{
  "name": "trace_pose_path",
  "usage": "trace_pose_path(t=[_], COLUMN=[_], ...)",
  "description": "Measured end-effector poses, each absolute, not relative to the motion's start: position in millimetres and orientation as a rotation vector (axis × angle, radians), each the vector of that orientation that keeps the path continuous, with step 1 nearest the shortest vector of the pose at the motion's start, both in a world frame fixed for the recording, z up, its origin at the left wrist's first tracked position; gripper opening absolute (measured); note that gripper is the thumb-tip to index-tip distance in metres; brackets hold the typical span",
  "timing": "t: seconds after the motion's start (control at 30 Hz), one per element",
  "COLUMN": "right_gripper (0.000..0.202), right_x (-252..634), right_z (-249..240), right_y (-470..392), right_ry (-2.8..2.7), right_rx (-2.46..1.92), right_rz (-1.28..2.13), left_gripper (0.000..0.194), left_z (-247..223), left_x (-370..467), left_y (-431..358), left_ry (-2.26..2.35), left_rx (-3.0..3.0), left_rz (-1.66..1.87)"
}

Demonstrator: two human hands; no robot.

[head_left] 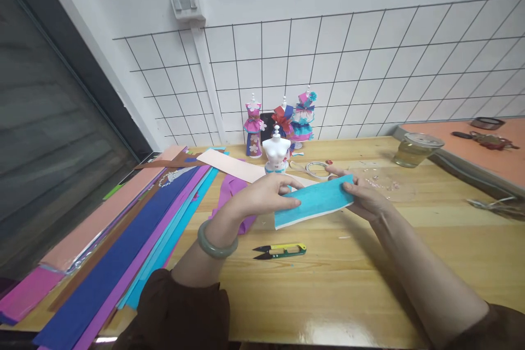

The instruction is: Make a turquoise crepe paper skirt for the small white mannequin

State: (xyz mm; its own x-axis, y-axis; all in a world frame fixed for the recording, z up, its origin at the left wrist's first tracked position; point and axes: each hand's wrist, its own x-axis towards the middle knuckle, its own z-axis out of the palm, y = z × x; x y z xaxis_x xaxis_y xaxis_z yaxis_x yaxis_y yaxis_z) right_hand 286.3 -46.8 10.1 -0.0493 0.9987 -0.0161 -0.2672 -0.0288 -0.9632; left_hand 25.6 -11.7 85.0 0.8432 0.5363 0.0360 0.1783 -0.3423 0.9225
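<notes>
Between my two hands stretches a folded strip of turquoise crepe paper (pixel 318 200) with a white lower edge. My left hand (pixel 266 194) pinches its left end, thumb on top; a green bangle circles that wrist. The right end is gripped by my right hand (pixel 363 194), its thumb on the upper face and the index finger pointing away. Yellow-and-green thread snips (pixel 283 250) lie on the table just below the strip. Behind my hands stands a small white dress form (pixel 276 150). A piece of purple paper (pixel 229 197) lies partly hidden behind my left forearm.
Long folded paper strips (pixel 135 240) in several colours cover the table's left side. Dressed mini mannequins (pixel 254 126) stand at the wall. A pale pink strip (pixel 232 165), a ring of white cord (pixel 318 169), small beads (pixel 381 183) and a jar (pixel 416 149) lie farther back.
</notes>
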Motion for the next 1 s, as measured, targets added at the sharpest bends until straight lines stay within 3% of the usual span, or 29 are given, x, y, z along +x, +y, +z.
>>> trace_pose_path(t=[0.37, 0.63, 1.0], right_gripper=[0.029, 0.028, 0.026], right_x=[263, 243, 259], right_z=[4, 7, -1], right_y=[-47, -46, -44], right_ry=[-1.065, -1.012, -1.034], right_rx=[-1.016, -0.949, -1.092], right_rz=[1.388, 1.273, 1.442], left_gripper=[0.020, 0.020, 0.029], left_z=[106, 101, 102], left_x=[-1, -10, 0], left_y=[-5, 10, -8], left_ry=[0.829, 0.950, 0.883], left_rx=[2.170, 2.257, 2.321], left_rz=[0.464, 0.748, 0.463])
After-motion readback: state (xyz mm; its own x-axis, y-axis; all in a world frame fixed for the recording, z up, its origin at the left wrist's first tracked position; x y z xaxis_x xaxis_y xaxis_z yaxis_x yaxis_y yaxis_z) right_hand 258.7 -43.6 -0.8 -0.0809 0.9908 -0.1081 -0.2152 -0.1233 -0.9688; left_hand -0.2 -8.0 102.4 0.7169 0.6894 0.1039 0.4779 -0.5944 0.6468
